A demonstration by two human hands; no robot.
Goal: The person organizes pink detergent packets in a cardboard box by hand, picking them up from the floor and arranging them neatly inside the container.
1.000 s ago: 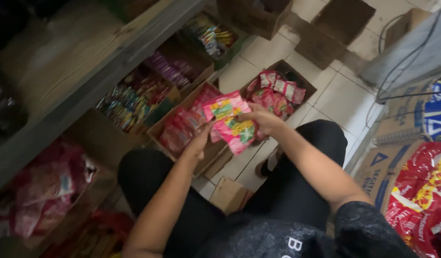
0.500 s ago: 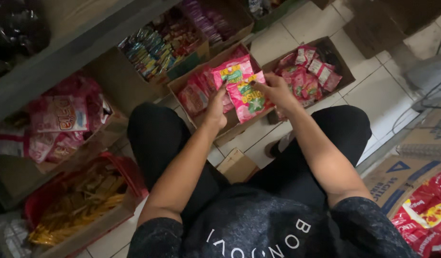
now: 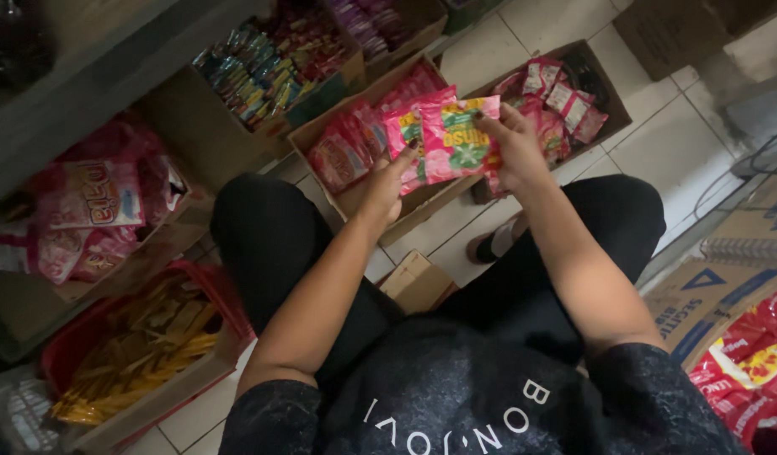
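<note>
2 hands: both are working a small fan of pink packets (image 3: 445, 143) above the open cardboard box (image 3: 422, 198) on the tiled floor.
Right hand (image 3: 516, 152): fingers are curling around the right edge of the packets, thumb pressing on the front one, holding the bunch.
Left hand (image 3: 387, 181): fingers are narrowly spread, the fingertips touching the left edge of the packets; whether it is gripping or only steadying them, I cannot tell.
Change: compared with a moment ago, the packets are sitting slightly higher over the box and the front one is turning more face-up, so the bunch is being squared up in the hands rather than put down.
Box: more pink packets are lying inside it, directly beneath the hands.
Beside the box: a second carton of red and pink sachets (image 3: 565, 101) is standing to its right, a carton of mixed sweets (image 3: 262, 63) to its left.
Nearer than the box: a red tub of yellow snacks (image 3: 136, 337) is resting by the person's left knee.
</note>
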